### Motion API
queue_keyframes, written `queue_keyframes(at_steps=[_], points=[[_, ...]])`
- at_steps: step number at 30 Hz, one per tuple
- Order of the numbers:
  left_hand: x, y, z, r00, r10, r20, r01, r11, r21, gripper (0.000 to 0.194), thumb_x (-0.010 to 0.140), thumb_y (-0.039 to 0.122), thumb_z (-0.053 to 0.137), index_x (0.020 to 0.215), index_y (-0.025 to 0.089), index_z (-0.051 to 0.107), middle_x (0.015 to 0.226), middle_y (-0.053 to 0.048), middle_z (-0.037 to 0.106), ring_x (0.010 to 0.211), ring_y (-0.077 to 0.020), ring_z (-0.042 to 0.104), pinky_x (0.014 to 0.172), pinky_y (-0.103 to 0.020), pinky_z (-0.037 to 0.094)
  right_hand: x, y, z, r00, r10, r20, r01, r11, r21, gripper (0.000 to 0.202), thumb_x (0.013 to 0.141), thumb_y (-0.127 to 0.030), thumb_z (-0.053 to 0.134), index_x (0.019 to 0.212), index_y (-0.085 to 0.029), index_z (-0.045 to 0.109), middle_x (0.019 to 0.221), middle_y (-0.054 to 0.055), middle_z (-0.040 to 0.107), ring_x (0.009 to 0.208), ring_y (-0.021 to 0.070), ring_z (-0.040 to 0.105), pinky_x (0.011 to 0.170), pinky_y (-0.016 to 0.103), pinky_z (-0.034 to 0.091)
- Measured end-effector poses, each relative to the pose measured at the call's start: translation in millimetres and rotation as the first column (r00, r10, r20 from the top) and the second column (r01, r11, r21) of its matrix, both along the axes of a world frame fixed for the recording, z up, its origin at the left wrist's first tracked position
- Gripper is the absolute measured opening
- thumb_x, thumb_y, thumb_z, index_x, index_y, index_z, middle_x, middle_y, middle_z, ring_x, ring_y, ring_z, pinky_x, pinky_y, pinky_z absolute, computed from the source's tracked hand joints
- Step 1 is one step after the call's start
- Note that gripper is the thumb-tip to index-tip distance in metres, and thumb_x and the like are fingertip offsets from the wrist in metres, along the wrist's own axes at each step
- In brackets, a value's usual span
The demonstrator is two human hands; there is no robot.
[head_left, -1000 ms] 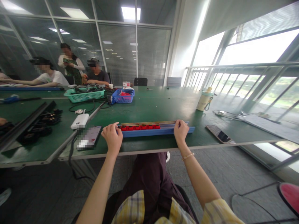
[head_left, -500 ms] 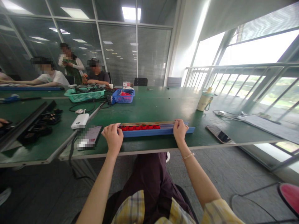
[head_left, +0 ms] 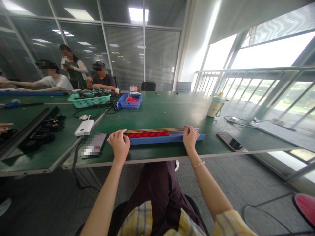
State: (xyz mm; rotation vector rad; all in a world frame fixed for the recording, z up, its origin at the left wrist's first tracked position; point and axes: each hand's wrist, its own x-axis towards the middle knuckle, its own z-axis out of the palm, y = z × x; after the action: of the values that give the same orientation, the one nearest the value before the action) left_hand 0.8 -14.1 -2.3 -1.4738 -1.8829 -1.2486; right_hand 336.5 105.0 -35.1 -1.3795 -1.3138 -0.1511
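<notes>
A long blue channel-shaped strip (head_left: 155,140) lies across the green table (head_left: 162,115) in front of me. Inside it sits a row of several red pieces (head_left: 148,134), filling its left and middle part. Thin tan rods or strips (head_left: 157,130) run lengthwise along the far side, above the red pieces. At the left end, my left hand (head_left: 119,144) is closed around the strip, fingers over the far side. Near the right end, my right hand (head_left: 189,139) grips it the same way, with the blue end sticking out past it. The fingertips are partly hidden.
Phones lie left (head_left: 94,144) and right (head_left: 231,141). A white power bank (head_left: 84,127), a green basket (head_left: 90,102) of cables and a blue basket (head_left: 130,104) stand further back. A bottle (head_left: 215,106) stands to the right. Black parts (head_left: 46,127) and co-workers are at left.
My hands and the blue strip have stayed in place. In the background, the standing person and a seated person have shifted slightly; a hand at the far left edge has moved.
</notes>
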Motion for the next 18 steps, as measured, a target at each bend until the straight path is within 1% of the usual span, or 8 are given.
queue_keyframes(at_steps=[4,7,11,13,15,18], points=[[0.1,-0.3,0.1,1.000,-0.001,-0.009,0.001,1.000,0.000,0.031,0.090,0.020,0.045,0.110,0.021,0.069,0.113,-0.009,0.069,0.111,-0.0299,0.050,0.097,-0.046,0.033,0.1,-0.8,1.8,0.997,0.071,0.000,-0.071,0.997,0.011,0.034,0.092,-0.030,0.039,0.099,-0.017,0.069,0.093,0.011,0.073,0.087,0.0245,0.061,0.088,0.038,0.037],[0.2,-0.3,0.0,1.000,0.001,-0.011,-0.001,1.000,-0.016,0.032,0.090,0.021,0.044,0.110,0.021,0.069,0.113,-0.010,0.069,0.111,-0.0303,0.050,0.097,-0.045,0.033,0.6,-1.8,3.6,0.993,0.117,0.013,-0.117,0.993,0.024,0.034,0.093,-0.031,0.039,0.098,-0.017,0.069,0.090,0.011,0.072,0.084,0.0238,0.060,0.086,0.037,0.040],[0.4,0.2,-0.4,1.000,0.007,-0.013,-0.008,1.000,-0.019,0.032,0.090,0.021,0.044,0.109,0.021,0.069,0.112,-0.009,0.069,0.111,-0.0306,0.050,0.096,-0.045,0.033,0.7,-3.0,4.7,0.989,0.140,0.044,-0.142,0.989,0.040,0.033,0.094,-0.033,0.040,0.098,-0.017,0.069,0.085,0.010,0.071,0.080,0.0233,0.060,0.083,0.036,0.042],[0.6,0.4,-0.5,1.000,0.009,-0.014,-0.009,1.000,-0.017,0.031,0.090,0.021,0.044,0.109,0.021,0.069,0.112,-0.009,0.069,0.110,-0.0306,0.050,0.096,-0.046,0.033,0.9,-3.0,4.1,0.989,0.136,0.051,-0.138,0.989,0.045,0.033,0.094,-0.033,0.040,0.098,-0.017,0.069,0.083,0.010,0.070,0.079,0.0232,0.059,0.082,0.036,0.042],[0.6,0.4,-0.6,1.000,0.012,-0.014,-0.012,1.000,-0.015,0.031,0.090,0.021,0.044,0.108,0.022,0.069,0.112,-0.009,0.069,0.110,-0.0306,0.050,0.096,-0.046,0.033,1.7,-2.1,2.8,0.994,0.104,0.039,-0.106,0.993,0.052,0.032,0.093,-0.032,0.040,0.097,-0.017,0.068,0.083,0.010,0.070,0.079,0.0236,0.059,0.082,0.036,0.043],[-0.1,0.7,-1.3,1.000,0.005,-0.020,-0.006,1.000,-0.019,0.031,0.090,0.020,0.045,0.109,0.022,0.069,0.112,-0.009,0.069,0.110,-0.0305,0.050,0.096,-0.045,0.034,3.7,0.4,0.9,0.998,0.062,0.018,-0.063,0.996,0.059,0.032,0.092,-0.029,0.039,0.097,-0.016,0.068,0.089,0.012,0.071,0.081,0.0246,0.059,0.082,0.038,0.044]])
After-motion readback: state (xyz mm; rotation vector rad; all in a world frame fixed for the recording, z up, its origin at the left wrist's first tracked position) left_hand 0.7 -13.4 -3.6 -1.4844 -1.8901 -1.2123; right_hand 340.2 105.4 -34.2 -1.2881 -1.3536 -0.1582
